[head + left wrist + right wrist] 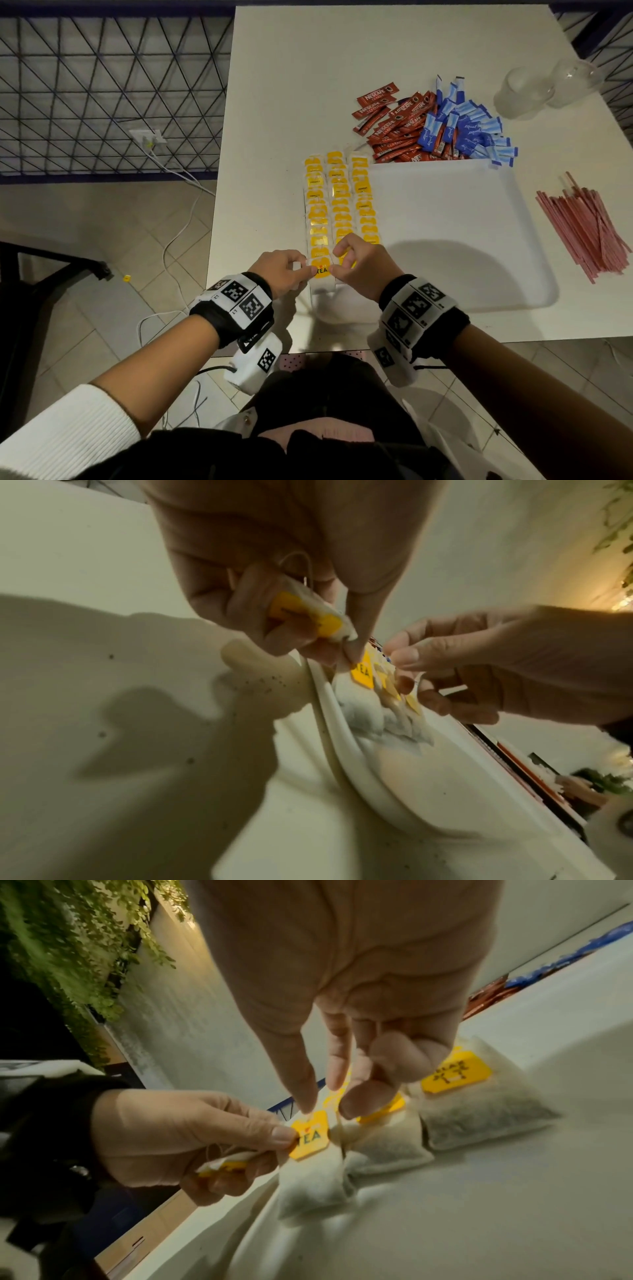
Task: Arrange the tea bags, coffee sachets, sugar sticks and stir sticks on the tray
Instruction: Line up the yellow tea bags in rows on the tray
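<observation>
Both hands are working at the near end of the tea bag rows on the tray.

The left hand is pinching the yellow "TEA" tag of the nearest tea bag with thumb and forefinger while curling its other fingers round a spare tea bag; the right hand is pinching that tag's far edge, its fingers bent. Three rows of tea bags are lying along the left side of the white tray. Beyond the tray, red coffee sachets and blue sugar sticks are sitting heaped on the table, with pink stir sticks lying to the tray's right.
</observation>
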A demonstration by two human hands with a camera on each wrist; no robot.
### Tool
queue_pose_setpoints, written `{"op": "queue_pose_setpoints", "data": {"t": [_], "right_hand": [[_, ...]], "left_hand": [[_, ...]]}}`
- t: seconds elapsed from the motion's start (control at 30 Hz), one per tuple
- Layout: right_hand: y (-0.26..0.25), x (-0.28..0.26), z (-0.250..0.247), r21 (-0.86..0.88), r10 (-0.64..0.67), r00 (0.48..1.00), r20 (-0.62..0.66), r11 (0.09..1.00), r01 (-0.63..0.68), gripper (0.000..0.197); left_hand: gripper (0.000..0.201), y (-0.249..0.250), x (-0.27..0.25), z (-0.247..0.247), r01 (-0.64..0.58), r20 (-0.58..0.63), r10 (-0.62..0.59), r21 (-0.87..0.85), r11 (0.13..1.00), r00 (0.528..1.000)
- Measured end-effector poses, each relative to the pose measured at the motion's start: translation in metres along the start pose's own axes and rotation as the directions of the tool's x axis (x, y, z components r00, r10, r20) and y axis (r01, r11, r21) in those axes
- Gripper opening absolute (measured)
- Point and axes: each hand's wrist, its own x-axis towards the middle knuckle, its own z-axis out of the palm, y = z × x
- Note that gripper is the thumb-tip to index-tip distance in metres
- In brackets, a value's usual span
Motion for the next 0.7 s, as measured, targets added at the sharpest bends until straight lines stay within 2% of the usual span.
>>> {"op": "queue_pose_setpoints", "data": {"t": [0.1,0.23,0.43,0.57,0.63,0.7], "right_hand": [[0.0,-0.001,-0.001,-0.023,-0.007,0.998,0.063,1.0,0.009,0.015],[0.002,-0.004,0.0,-0.052,-0.029,0.993,0.115,0.998,0.035,0.016],[0.003,-0.002,-0.002,-0.066,-0.044,0.993,0.111,0.996,0.051,0.017],[0.002,-0.002,-0.006,-0.078,-0.052,0.993,0.108,0.995,0.061,0.018],[-0.001,-0.002,-0.009,-0.036,-0.09,0.987,0.13,0.995,0.096,0.021],[-0.006,-0.004,-0.014,0.056,-0.133,0.973,0.19,0.991,0.124,0.025]], "left_hand": [[0.025,0.003,0.0,-0.002,-0.027,-0.021,0.028,0.038,0.999,0.999],[0.025,0.005,0.003,-0.002,-0.026,-0.042,0.029,0.08,0.996,0.999],[0.024,0.003,0.003,-0.005,0.025,-0.085,-0.018,0.083,0.996,0.996],[0.031,0.006,-0.002,-0.013,0.07,-0.089,-0.075,-0.052,0.996,0.993],[0.041,0.012,-0.005,-0.017,0.112,0.034,-0.107,-0.236,0.965,0.994],[0.044,0.02,-0.009,-0.023,0.191,0.191,-0.111,-0.479,0.857,0.975]]}}
